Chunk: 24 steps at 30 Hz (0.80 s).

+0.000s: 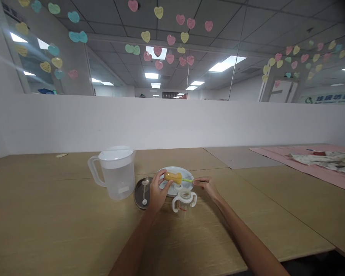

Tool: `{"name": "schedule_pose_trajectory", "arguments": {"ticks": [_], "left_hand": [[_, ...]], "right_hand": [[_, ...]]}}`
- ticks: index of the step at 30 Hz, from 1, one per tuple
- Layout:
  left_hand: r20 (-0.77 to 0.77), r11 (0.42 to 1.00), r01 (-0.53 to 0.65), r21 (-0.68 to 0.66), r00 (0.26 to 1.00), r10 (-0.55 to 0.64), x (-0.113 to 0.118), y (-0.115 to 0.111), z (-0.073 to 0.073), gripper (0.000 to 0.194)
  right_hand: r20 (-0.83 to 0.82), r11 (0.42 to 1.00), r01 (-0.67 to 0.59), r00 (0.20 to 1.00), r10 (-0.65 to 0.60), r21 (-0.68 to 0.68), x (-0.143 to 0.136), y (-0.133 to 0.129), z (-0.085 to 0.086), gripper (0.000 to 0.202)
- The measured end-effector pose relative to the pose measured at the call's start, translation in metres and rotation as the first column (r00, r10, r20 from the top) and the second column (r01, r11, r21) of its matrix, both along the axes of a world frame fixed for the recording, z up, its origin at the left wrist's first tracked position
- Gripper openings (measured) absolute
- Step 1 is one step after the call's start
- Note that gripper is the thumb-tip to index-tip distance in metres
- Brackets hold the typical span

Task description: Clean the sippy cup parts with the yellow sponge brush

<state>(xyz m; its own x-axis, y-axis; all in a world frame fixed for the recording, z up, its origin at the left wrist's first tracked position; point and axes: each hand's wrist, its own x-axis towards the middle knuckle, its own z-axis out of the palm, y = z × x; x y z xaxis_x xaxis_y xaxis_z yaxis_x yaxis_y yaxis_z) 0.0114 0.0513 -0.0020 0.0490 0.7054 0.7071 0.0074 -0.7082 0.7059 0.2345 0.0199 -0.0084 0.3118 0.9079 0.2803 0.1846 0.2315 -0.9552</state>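
My left hand (pixel 158 193) pinches an amber bottle teat (pixel 173 177) that lies sideways in the fingers. From the teat's wide end runs a thin green stick (pixel 187 180), perhaps a brush handle; its far tip is hidden in or behind the teat. The stick's outer end is pinched by my right hand (pixel 208 187). Both hands are raised over a white plate (pixel 186 173), on which a small white part (pixel 177 187) rests. Just in front stands an uncapped clear baby bottle (pixel 184 207) with two white handles.
Left of the plate, a round metal tray (pixel 137 195) holds a straw with a weighted end (pixel 144 193). A clear lidded pitcher (pixel 117 180) stands farther left. Cloths (pixel 324 159) lie on a pink sheet (pixel 276 155) at the right. A white wall (pixel 172 122) closes the table's back.
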Motion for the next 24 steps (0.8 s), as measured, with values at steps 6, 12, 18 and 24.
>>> {"name": "schedule_pose_trajectory", "arguments": {"ticks": [6,12,18,24], "left_hand": [[0.021,0.998,0.043,-0.054,0.999,-0.042,-0.0013,-0.0002,0.0034,0.039],[0.086,0.984,0.112,-0.138,0.991,-0.101,-0.0007,-0.0010,0.0070,0.040],[0.086,0.982,0.120,-0.144,0.990,-0.109,0.0008,-0.0007,0.0044,0.041],[0.021,0.992,0.075,-0.102,0.997,-0.074,-0.0019,0.0018,-0.0008,0.040]], "right_hand": [[-0.034,0.999,0.023,0.999,-0.021,0.033,-0.0023,-0.0002,0.0010,0.020],[-0.082,0.997,0.064,0.995,-0.060,0.048,-0.0033,0.0021,-0.0020,0.021],[-0.089,0.993,0.116,0.990,-0.113,0.029,-0.0046,0.0011,-0.0006,0.023],[0.030,0.996,0.088,0.996,-0.088,0.015,-0.0062,0.0007,-0.0010,0.021]]}}
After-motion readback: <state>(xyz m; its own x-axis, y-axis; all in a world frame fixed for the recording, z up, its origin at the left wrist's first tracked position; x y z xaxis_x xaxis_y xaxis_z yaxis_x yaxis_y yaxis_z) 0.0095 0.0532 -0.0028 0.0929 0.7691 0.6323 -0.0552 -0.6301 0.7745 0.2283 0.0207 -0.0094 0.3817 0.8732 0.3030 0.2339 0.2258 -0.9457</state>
